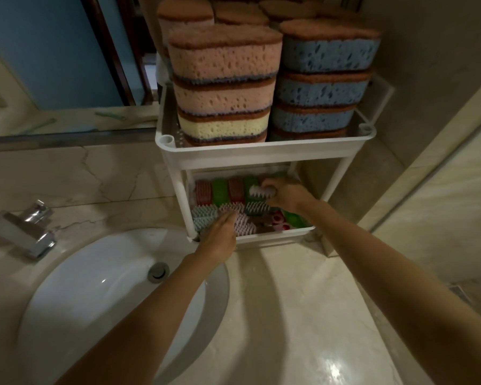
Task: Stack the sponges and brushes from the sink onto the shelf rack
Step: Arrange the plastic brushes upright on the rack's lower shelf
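A white two-tier shelf rack [264, 152] stands on the counter right of the sink [100, 287]. Its top tier holds tall stacks of pink sponges [224, 62] and blue sponges [325, 90]. The lower tier holds several upright scrub pads [220, 191] at the back and bristle brushes [203, 216] in front. My right hand [285, 195] grips a white brush [257, 191] over the lower tier. My left hand [220, 234] reaches into the tier's front, fingers straight, touching a pink brush [245, 227]. The sink bowl holds nothing.
A chrome tap [25, 226] sits at the sink's left edge and a drain plug [158, 270] in the bowl. A mirror [53, 51] runs along the back wall. Marble counter [289, 315] lies before the rack; a wall stands to its right.
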